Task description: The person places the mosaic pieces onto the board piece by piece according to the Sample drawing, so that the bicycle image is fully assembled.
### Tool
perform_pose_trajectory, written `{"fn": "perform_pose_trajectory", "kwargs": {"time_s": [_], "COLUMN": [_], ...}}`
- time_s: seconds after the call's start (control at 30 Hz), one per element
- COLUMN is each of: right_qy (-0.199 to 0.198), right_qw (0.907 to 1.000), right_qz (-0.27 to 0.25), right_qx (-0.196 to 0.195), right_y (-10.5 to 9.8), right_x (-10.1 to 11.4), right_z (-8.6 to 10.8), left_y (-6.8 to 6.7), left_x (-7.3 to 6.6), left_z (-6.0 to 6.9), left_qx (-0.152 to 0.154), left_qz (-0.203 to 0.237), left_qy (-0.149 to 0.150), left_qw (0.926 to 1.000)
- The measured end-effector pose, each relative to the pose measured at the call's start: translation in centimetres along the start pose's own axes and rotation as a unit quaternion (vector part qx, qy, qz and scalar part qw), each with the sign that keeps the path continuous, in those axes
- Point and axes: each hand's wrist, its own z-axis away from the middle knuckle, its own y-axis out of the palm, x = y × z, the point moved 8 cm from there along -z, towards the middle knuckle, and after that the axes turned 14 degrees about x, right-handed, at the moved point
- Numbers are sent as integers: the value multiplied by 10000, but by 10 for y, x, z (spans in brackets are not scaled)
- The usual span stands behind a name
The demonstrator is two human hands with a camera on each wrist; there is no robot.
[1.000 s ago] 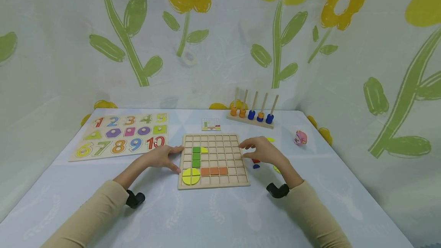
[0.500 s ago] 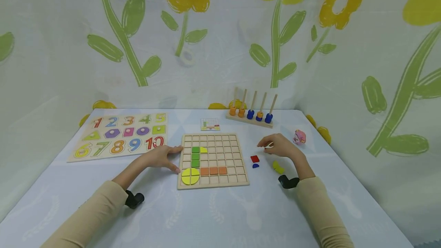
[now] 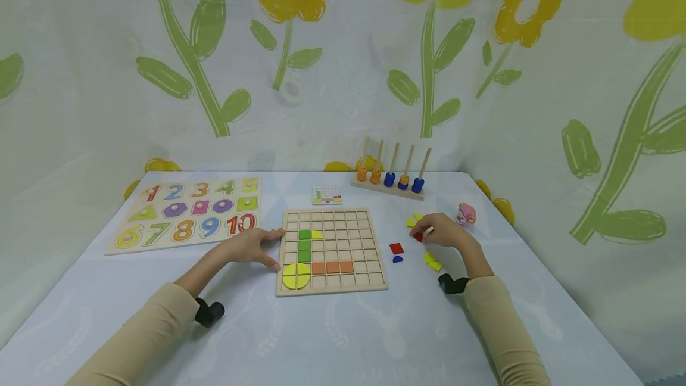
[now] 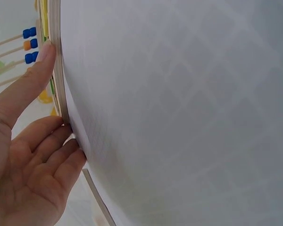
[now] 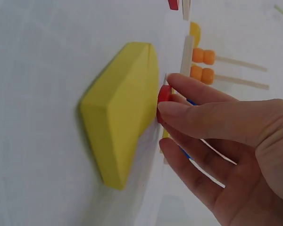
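My left hand (image 3: 248,245) rests against the left edge of a wooden grid board (image 3: 350,216); thumb and fingers are spread along the rim, also in the left wrist view. Several green squares (image 3: 304,243), a row of orange squares (image 3: 333,267), a yellow disc of quarter pieces (image 3: 296,276) and a single yellow quarter piece (image 3: 317,234) lie in its cells. To the right of the board, my right hand (image 3: 442,231) pinches a small red piece (image 5: 163,101) between thumb and fingers, low over the table. Its full shape is partly hidden.
Around my right hand lie yellow pieces (image 3: 433,261), a red piece (image 3: 396,248) and a blue piece (image 3: 398,259). Behind stand a pattern card (image 3: 327,195), a bead-peg counter (image 3: 388,189) and a pink toy (image 3: 466,214). A number puzzle (image 3: 187,213) lies left.
My right hand has moved away from the board's right edge to the loose pieces and now holds a red piece there. The left hand stays at the board's edge.
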Motion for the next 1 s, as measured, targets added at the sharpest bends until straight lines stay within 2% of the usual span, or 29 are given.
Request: {"fn": "perform_pose_trajectory", "kwargs": {"time_s": [0.43, 0.77, 1.0], "right_qy": [287, 348, 209], "right_qw": [9990, 9993, 9997], "right_qz": [-334, -168, -18], "right_qx": [-40, -12, 125], "right_y": [0, 0, 3], "right_x": [-6, -5, 1], "right_z": [0, -2, -1], "left_y": [0, -1, 0], "left_x": [-3, -3, 0], "left_z": [1, 1, -1], "left_qx": [-2, 5, -56], "left_qz": [-81, -74, -37], "left_qy": [20, 27, -14], "left_qw": [10000, 10000, 10000]}}
